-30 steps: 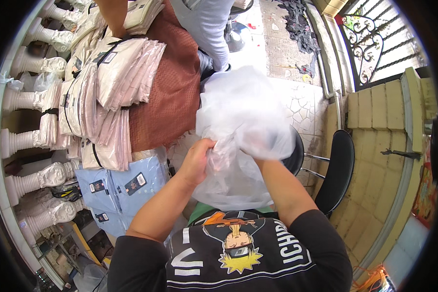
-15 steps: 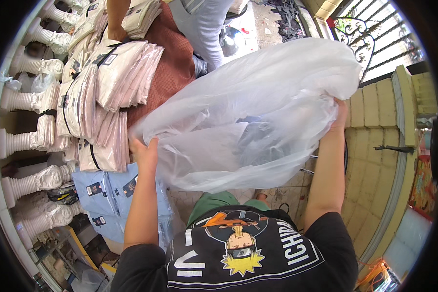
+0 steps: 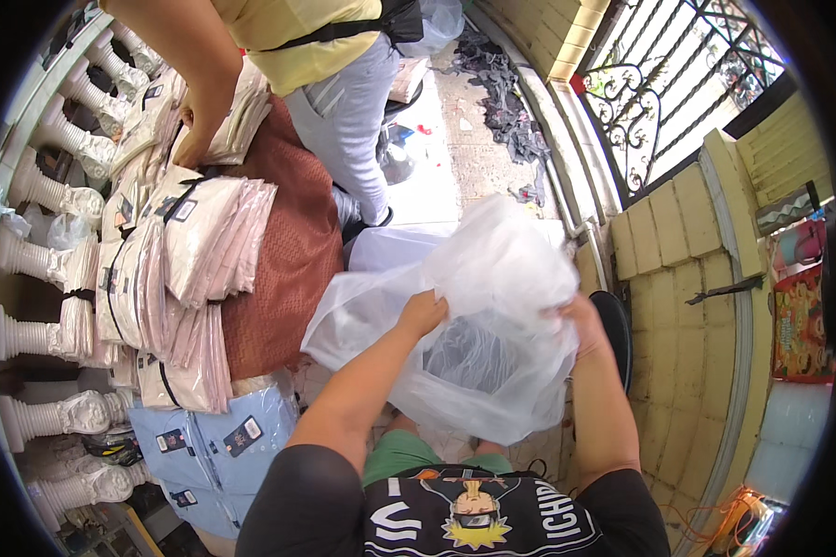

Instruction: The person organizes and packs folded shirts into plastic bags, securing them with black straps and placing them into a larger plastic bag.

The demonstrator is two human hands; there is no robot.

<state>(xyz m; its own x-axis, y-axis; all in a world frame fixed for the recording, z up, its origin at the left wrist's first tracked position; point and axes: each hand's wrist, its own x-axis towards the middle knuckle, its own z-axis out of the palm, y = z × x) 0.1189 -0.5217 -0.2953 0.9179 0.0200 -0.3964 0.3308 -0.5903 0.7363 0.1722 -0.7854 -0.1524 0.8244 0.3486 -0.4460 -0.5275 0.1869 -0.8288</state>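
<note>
A large clear plastic bag (image 3: 492,306) billows in front of me, above my lap. My left hand (image 3: 424,314) grips its left edge and my right hand (image 3: 581,320) grips its right edge. The film hides most of my fingers. Something dark shows dimly through the lower part of the bag. To my left, folded pink garments (image 3: 190,269) with tags lie stacked on a brown cloth (image 3: 293,255).
Another person (image 3: 330,84) in a yellow top stands at the far end of the cloth, one hand on the garments. Light blue garments (image 3: 209,446) lie nearer me. White balusters (image 3: 37,334) line the left. A black chair (image 3: 618,339), yellow brick wall and iron gate stand right.
The bag was bunched in my hands, then spread wide overhead. Now it has come down and my hands have drawn closer together on its edges.
</note>
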